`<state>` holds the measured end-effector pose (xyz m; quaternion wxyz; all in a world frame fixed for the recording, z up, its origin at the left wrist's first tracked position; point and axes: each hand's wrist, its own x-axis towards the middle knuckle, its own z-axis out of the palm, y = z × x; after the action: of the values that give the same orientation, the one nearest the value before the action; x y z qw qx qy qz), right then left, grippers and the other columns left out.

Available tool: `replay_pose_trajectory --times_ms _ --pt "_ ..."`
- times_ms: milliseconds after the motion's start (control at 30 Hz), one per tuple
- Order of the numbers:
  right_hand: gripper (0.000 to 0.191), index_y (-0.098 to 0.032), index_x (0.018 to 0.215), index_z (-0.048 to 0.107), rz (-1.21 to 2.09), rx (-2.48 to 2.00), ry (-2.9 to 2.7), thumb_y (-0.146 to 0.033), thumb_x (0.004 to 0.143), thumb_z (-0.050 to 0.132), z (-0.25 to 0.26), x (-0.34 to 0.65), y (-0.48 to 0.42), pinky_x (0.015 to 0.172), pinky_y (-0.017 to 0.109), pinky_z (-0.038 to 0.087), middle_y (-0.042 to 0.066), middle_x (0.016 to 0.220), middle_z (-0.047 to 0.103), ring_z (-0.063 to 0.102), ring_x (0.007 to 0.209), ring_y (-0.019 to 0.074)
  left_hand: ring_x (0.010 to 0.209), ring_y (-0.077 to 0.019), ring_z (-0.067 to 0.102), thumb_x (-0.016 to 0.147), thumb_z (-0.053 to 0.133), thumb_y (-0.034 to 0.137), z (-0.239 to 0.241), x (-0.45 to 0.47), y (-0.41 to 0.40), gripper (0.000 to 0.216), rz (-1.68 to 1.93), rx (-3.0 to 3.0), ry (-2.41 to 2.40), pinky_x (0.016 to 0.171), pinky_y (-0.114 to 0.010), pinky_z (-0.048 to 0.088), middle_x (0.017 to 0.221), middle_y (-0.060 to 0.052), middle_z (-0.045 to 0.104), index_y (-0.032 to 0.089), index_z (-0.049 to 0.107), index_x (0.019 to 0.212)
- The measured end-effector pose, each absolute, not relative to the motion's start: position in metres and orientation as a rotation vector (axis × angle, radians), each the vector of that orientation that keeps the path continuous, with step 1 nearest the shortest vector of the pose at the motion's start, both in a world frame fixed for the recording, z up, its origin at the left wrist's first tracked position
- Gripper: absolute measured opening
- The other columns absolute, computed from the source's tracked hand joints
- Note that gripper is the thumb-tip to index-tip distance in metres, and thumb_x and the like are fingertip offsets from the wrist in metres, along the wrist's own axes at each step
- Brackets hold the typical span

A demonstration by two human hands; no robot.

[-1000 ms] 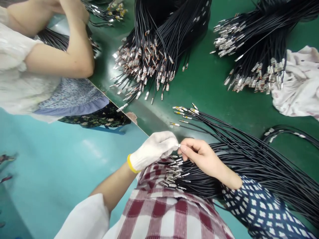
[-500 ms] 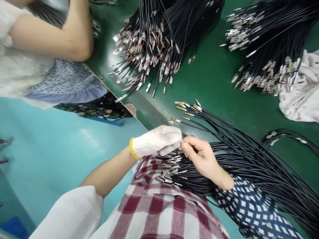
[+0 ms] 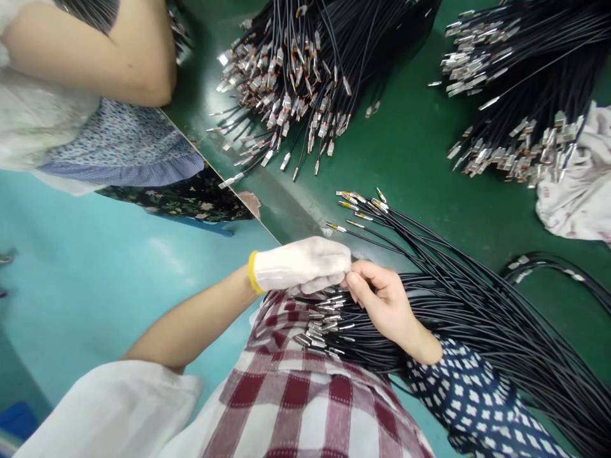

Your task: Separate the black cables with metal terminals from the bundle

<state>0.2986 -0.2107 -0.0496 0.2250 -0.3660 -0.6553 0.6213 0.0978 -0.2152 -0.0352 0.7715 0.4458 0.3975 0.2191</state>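
Observation:
My left hand (image 3: 305, 264), in a white knit glove with a yellow cuff, is closed, its fingertips meeting those of my right hand. Bare and pinched at thumb and forefinger, my right hand (image 3: 379, 296) touches the glove's tips; whatever lies between the fingers is hidden. Under and beside both hands runs a thick bundle of black cables (image 3: 449, 299). Silver metal connectors (image 3: 324, 324) on the bundle's ends lie against my checked apron (image 3: 310, 394). Just beyond the hands, several cable ends with yellow-marked metal tips (image 3: 353, 200) fan out on the green table (image 3: 405, 152).
A large heap of black cables with metal ends (image 3: 286, 95) lies at the back; another cable pile (image 3: 515, 140) is at back right, beside a crumpled white cloth (image 3: 573, 191). A looped cable bundle (image 3: 548, 261) is at right. Another person's arm (image 3: 95, 57) rests at the table's left edge.
The view has shifted slightly. Both hands keep their pinched pose together, with the glove's fingers a little straighter. The other person's arm appears slightly farther left and up.

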Motion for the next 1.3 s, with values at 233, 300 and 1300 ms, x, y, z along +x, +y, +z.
replay_pose_trajectory --times_ms 233,300,1300 --pt "0.032 -0.019 0.074 0.058 1.711 -1.026 -1.8 -0.037 0.099 0.051 -0.049 0.298 -0.213 0.051 0.025 0.034 -0.004 0.057 0.046 0.041 0.051 0.0109 0.043 -0.0062 0.033 0.095 0.048 0.048 -0.033 0.097 -0.212 0.038 0.435 1.0 0.853 0.042 -0.02 0.027 0.051 0.006 0.04 0.019 0.045 0.071" --pt "0.032 -0.019 0.073 0.057 1.704 -1.027 -1.807 -0.035 0.099 0.051 -0.048 0.298 -0.213 0.052 0.025 0.034 -0.004 0.058 0.046 0.04 0.051 0.0107 0.043 -0.0059 0.033 0.095 0.049 0.048 -0.032 0.097 -0.211 0.038 0.418 0.993 0.854 0.042 -0.02 0.027 0.052 0.006 0.04 0.019 0.045 0.071" --pt "0.04 -0.019 0.071 0.057 1.782 -0.991 -1.8 -0.047 0.098 0.049 -0.05 0.298 -0.207 0.054 0.024 0.038 -0.002 0.059 0.052 0.047 0.054 0.0117 0.039 -0.0053 0.034 0.094 0.051 0.042 -0.03 0.103 -0.221 0.035 0.519 0.854 0.978 0.04 -0.02 0.023 0.05 0.006 0.042 0.017 0.05 0.069"
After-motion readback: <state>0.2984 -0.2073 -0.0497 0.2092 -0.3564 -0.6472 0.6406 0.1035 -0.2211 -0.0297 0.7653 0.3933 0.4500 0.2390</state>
